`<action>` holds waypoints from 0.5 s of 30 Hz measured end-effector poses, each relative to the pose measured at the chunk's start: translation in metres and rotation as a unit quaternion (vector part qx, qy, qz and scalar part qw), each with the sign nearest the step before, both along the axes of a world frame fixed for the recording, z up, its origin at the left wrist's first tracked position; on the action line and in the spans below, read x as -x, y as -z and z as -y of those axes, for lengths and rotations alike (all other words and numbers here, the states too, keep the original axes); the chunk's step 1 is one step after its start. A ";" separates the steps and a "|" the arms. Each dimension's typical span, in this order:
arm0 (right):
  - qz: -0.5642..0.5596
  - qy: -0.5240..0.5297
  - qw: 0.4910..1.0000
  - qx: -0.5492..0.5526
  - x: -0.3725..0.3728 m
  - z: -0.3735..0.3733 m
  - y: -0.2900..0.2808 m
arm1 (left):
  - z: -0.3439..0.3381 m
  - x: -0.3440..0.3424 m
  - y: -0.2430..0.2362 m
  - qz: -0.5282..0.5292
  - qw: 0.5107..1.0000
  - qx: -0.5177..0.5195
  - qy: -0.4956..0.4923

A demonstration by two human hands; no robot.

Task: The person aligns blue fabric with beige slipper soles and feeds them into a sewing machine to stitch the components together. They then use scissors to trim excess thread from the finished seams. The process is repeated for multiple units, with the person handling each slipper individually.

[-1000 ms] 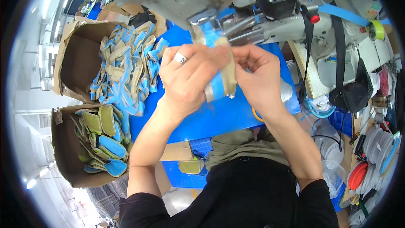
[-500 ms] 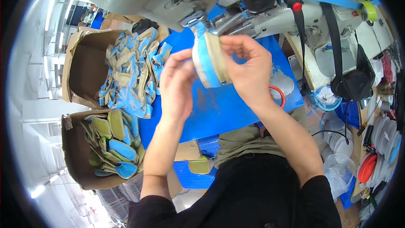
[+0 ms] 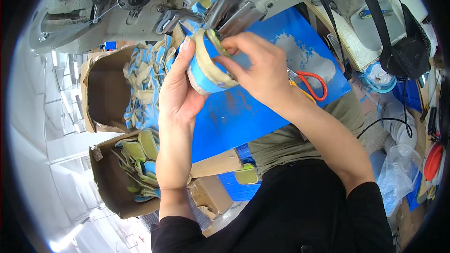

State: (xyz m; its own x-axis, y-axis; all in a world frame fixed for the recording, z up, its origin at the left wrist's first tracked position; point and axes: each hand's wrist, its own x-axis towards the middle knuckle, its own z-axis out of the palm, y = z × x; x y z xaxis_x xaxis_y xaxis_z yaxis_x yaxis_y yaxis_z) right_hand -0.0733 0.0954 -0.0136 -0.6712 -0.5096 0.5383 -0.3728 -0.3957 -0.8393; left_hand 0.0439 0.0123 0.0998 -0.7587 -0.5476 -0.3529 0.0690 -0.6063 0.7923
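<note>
A curved fabric band (image 3: 205, 68) in blue and beige, with a green edge at its top right, hangs by the metal presser parts of a sewing machine (image 3: 169, 21). My left hand (image 3: 177, 91) holds its left side, thumb up along the band and the other fingers partly hidden behind it. On the opposite side my right hand (image 3: 260, 68) pinches the green and beige edge between thumb and fingers. Beneath both hands lies a blue work surface (image 3: 234, 122), worn and stained in places.
At the left, a cardboard box (image 3: 105, 96) stands beside a heap of blue and beige strips (image 3: 145, 84). A nearer box (image 3: 110, 178) holds green and blue padded pieces (image 3: 149, 145). Scissors (image 3: 313, 86) with red-orange handles lie right of my right hand. Black straps (image 3: 375, 23) hang at right.
The view has shifted, and more of the machine and the scissors now show. The band has turned, bringing its green edge into sight. My left hand has closed in on the band's left side.
</note>
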 end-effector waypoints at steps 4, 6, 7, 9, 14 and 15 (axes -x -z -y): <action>0.041 -0.023 0.999 0.023 0.001 0.002 -0.004 | -0.008 0.007 0.012 0.080 0.984 0.121 -0.101; 0.050 -0.042 0.998 0.018 0.002 0.001 -0.006 | -0.009 0.007 0.019 0.084 0.969 0.207 -0.110; 0.055 -0.047 0.997 0.019 0.003 0.001 -0.006 | -0.009 0.007 0.022 0.085 0.958 0.249 -0.117; 0.064 -0.056 0.996 0.021 0.004 0.001 -0.006 | -0.010 0.011 0.027 0.090 0.941 0.296 -0.134; 0.055 -0.055 0.997 0.000 0.006 0.003 0.000 | -0.011 0.014 0.033 0.082 0.921 0.356 -0.133; 0.050 -0.052 0.997 -0.007 0.006 0.002 0.000 | -0.011 0.013 0.033 0.082 0.922 0.356 -0.131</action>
State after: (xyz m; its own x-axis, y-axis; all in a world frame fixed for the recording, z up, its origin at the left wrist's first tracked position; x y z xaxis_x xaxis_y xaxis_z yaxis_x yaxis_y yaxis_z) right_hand -0.0792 0.0929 -0.0140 -0.6645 -0.5857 0.4641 -0.2445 -0.4165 -0.8757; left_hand 0.0305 0.0228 0.0664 -0.5355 -0.8417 0.0694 -0.0159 0.0922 0.9956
